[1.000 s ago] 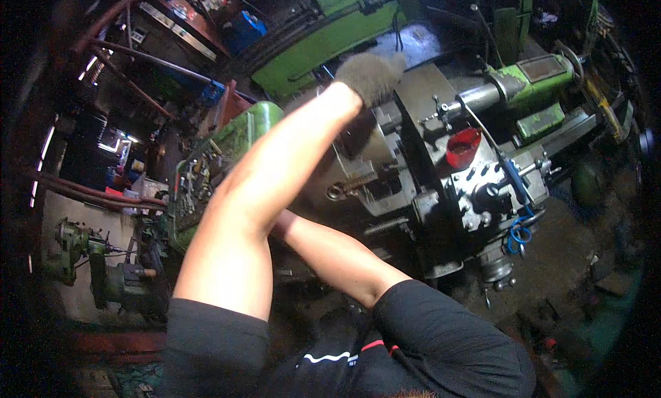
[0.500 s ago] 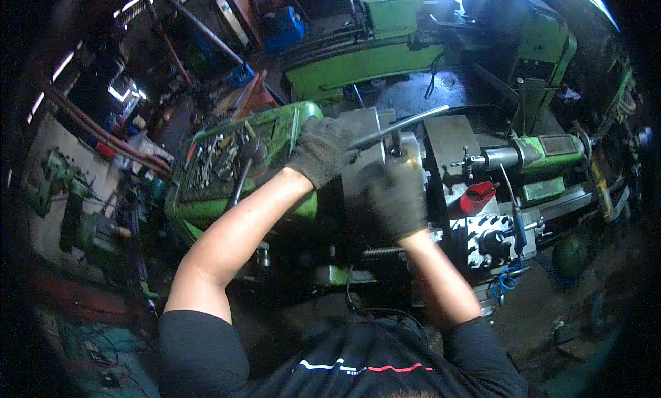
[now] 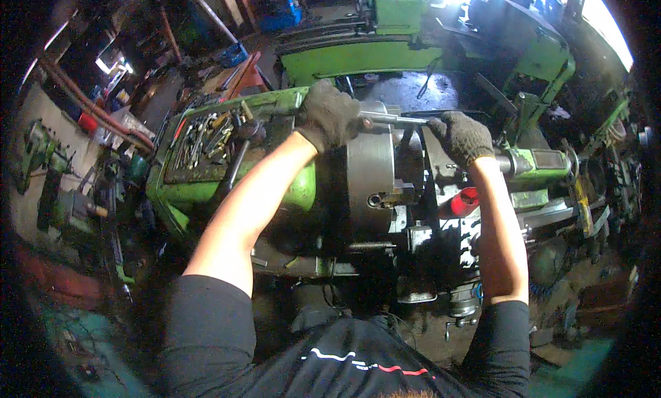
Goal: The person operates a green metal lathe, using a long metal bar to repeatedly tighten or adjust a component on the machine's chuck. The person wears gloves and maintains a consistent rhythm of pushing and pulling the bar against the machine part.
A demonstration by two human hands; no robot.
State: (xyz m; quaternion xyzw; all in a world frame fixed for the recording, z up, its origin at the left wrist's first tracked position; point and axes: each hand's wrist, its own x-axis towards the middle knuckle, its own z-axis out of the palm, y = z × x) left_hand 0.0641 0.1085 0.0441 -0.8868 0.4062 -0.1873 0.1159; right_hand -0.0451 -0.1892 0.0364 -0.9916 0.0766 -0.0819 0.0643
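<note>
The person's gloved left hand (image 3: 329, 116) is clamped around one end of the bar (image 3: 387, 118), and the right hand (image 3: 465, 138) is closed on its other end. The bar spans above the chuck (image 3: 370, 167), between green headstock (image 3: 265, 186) and tailstock (image 3: 545, 163). Tools (image 3: 210, 138) lie on the headstock.

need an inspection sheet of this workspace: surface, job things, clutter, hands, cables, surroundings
Surface: green machine housing, its dark top bearing tools
Job's things: metal bar between the hands, by the grey chuck; contact with it unclear
Clutter: loose hand tools heaped on the housing; red container beside the right forearm
Hands: both gloved; left hand closed on the bar, right hand at its other end, grip unclear
Cables: dark cord on the far side
Surroundings: second green machine, blue container behind
</note>
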